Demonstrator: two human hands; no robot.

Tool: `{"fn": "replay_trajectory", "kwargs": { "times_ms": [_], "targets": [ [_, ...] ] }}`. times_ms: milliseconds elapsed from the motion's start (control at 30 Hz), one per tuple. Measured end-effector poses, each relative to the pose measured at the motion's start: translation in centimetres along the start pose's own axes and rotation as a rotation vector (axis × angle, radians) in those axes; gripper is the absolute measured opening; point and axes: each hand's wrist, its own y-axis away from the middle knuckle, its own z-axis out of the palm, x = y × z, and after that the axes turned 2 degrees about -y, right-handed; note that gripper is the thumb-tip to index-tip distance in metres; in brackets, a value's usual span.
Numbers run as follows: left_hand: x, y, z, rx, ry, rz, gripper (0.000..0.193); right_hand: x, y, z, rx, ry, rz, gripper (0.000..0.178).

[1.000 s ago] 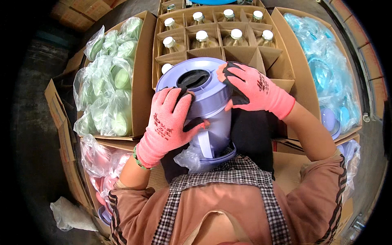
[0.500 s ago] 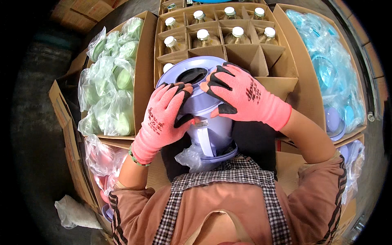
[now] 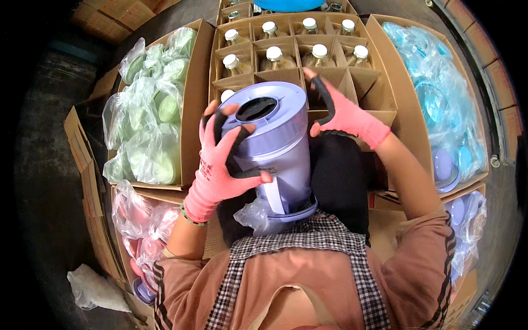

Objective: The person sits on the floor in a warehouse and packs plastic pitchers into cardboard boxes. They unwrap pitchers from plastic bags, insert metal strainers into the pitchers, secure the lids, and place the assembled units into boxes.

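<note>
Between my knees stands a lavender plastic jug (image 3: 286,159) with a handle (image 3: 273,192) on the side toward me. A broad lavender ring tops it, around a round black centre (image 3: 257,109). My left hand (image 3: 214,170), in a pink glove with black fingertips, curves around the jug's left side with fingers spread; whether they touch it I cannot tell. On the other side my right hand (image 3: 344,113), gloved alike, is off the jug with thumb and fingers wide apart and nothing in it. Clear plastic wrap (image 3: 254,214) hangs at the jug's lower left.
Ahead, a divided carton (image 3: 366,113) holds several glass bottles (image 3: 273,54) with white caps. Bagged green parts (image 3: 146,118) fill a carton at left, bagged blue parts (image 3: 437,93) one at right. Bagged pink parts (image 3: 146,220) lie near left, bagged lavender parts (image 3: 465,225) near right.
Both hands have let go of the jug's top ring. My right hand has moved off to the right, and my left has drawn slightly left with its fingers opening.
</note>
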Motion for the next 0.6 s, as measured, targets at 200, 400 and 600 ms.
{"fn": "replay_trajectory", "kwargs": {
  "times_ms": [200,400,600],
  "targets": [
    [-1.1,1.8,3.9,0.405,0.217,-0.097,0.036,1.8,0.6,4.4,-0.186,-0.386,0.173,0.097],
    [-3.8,0.1,2.6,0.632,0.64,-0.352,0.057,-10.7,1.8,6.1,0.137,0.215,0.454,0.093],
    [-3.2,-2.2,2.2,0.508,0.663,-0.287,0.043,-9.4,2.8,6.1,0.3,0.123,0.306,0.097]
  ]
}}
